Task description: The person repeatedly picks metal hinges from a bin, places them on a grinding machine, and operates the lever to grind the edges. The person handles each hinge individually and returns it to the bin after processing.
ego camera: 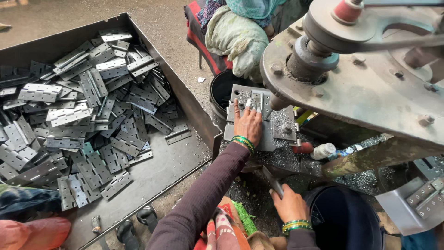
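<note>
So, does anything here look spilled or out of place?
Yes. Fine silvery metal shavings lie spilled over the press bed beside the left hand. A small white plastic bottle lies on its side among them. The grey metal hinges form a loose, uneven heap in the dark tray.

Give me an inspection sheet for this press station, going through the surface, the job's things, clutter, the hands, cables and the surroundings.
Surface: grey press bed, strewn with metal shavings.
Job's things: a hinge piece lies on the die plate under the press head; a large tray at left holds a heap of flat hinges.
Clutter: small white bottle and a red-handled item on the bed.
Hands: left hand lies flat on the bed, fingertips at the hinge piece; right hand grips a dark lever.
Cables: nothing seen.
Surroundings: dark buckets, more hinges on a chute at right, another person's clothing beyond the press, sandals on the floor.
</note>
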A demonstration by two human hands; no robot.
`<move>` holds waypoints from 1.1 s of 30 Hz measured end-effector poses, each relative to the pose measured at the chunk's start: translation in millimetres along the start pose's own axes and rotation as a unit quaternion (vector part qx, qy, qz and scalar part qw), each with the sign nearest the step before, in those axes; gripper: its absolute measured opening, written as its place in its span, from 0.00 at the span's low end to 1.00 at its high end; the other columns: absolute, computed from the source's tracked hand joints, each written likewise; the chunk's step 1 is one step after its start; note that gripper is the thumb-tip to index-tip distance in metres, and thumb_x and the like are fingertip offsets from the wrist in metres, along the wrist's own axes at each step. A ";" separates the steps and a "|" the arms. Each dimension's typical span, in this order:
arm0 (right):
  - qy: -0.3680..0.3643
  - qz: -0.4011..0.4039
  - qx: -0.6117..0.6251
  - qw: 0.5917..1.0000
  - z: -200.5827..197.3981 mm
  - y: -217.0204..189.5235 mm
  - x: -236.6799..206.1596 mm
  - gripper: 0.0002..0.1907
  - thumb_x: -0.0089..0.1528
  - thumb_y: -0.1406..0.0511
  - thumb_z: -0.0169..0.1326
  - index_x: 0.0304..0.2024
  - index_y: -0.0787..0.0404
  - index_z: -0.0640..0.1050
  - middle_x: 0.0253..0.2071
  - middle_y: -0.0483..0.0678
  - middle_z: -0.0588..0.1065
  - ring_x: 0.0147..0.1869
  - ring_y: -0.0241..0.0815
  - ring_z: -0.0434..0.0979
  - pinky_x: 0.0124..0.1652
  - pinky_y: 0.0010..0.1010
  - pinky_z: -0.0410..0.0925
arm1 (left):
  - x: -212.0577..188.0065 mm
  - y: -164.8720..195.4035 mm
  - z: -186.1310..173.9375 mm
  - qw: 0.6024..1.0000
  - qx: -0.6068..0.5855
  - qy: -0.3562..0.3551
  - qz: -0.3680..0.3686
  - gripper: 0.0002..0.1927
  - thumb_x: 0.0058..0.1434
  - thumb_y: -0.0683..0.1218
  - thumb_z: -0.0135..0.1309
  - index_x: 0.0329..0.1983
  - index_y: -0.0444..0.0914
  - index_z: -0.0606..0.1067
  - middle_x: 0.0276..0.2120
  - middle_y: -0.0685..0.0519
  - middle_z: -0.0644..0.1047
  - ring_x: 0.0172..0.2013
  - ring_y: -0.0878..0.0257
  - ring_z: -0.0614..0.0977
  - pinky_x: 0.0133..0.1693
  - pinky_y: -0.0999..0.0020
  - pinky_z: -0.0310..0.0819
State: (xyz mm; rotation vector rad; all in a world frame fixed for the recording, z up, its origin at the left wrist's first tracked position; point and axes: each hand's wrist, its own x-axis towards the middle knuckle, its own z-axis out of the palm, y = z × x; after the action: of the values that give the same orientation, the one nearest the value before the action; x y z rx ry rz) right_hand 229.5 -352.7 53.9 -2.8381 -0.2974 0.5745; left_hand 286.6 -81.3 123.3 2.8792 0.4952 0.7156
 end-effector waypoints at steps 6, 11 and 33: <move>0.104 -0.053 0.009 0.993 98.2 41.2 25.5 0.32 0.62 0.42 0.51 0.33 0.66 0.80 0.36 0.68 0.78 0.43 0.69 0.80 0.45 0.52 0.72 | 0.1 -4.3 12.9 0.994 0.039 0.094 0.032 0.22 0.57 0.46 0.45 0.55 0.40 0.75 0.53 0.52 0.77 0.67 0.53 0.69 0.69 0.32 0.23; 0.057 -0.047 0.048 0.996 68.5 35.6 27.1 0.29 0.59 0.43 0.54 0.35 0.62 0.81 0.36 0.67 0.79 0.46 0.68 0.80 0.46 0.52 0.72 | 12.6 -22.4 5.4 0.998 -0.045 -0.033 0.011 0.20 0.63 0.47 0.44 0.58 0.42 0.74 0.56 0.55 0.76 0.64 0.58 0.70 0.70 0.27 0.23; -0.057 0.016 -0.040 0.997 -30.2 -17.4 -9.5 0.23 0.62 0.43 0.51 0.42 0.53 0.75 0.33 0.55 0.81 0.41 0.61 0.83 0.44 0.49 0.73 | -52.0 14.0 -90.6 0.942 -0.332 -0.013 0.045 0.15 0.54 0.37 0.54 0.44 0.43 0.72 0.41 0.55 0.74 0.44 0.56 0.79 0.48 0.60 0.77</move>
State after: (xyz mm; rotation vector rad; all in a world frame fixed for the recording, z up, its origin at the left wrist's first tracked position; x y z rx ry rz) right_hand 230.4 -343.9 88.9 -2.8972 -0.3025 0.7491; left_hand 204.2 -107.9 183.3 2.2756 0.0832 0.6893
